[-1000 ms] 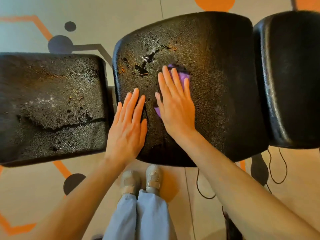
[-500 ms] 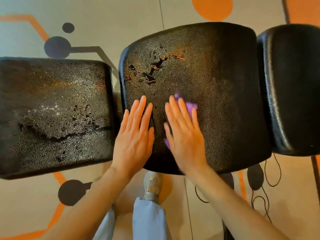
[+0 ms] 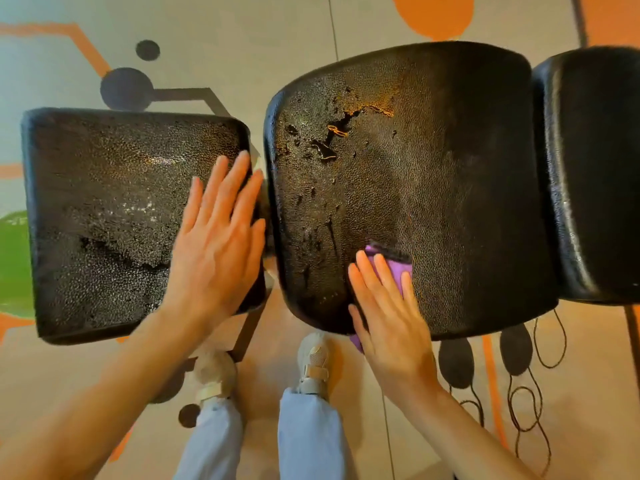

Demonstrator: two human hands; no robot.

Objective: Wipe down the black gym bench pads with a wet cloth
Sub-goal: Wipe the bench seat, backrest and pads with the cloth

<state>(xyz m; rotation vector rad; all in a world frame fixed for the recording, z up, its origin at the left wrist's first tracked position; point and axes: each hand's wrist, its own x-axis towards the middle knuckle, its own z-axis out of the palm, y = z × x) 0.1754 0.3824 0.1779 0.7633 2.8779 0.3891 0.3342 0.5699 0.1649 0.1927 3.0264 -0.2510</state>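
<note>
Beige flooring (image 3: 242, 39) with orange lines, dark dots and an orange circle lies beneath three black bench pads set in a row. At the far left edge a green patch (image 3: 12, 265) shows on the floor. Next comes the left pad (image 3: 104, 202), its pebbled skin worn, cracked and glistening in places. The left hand (image 3: 216, 244) lies flat on this pad's right end, palm down, fingers straight and slightly spread, gripping nothing; the fingertips reach the pad's far right corner. A narrow gap with a dark frame bar separates it from the middle pad (image 3: 450, 168), which is larger, with peeled, flaking patches toward its upper left. Below the gap, two light shoes (image 3: 313, 362) and pale blue trouser legs (image 3: 311, 441) stand on the floor. The right hand (image 3: 389, 317) presses flat on the near edge of the middle pad, fingers extended and close together, pinning a purple cloth (image 3: 398, 266) beneath them; the cloth peeks out past the fingertips and again under the palm at the pad's rim. Farthest right, the right pad (image 3: 595, 168) looks smooth and shiny. Thin black cords (image 3: 540, 375) loop over the floor below it.
</note>
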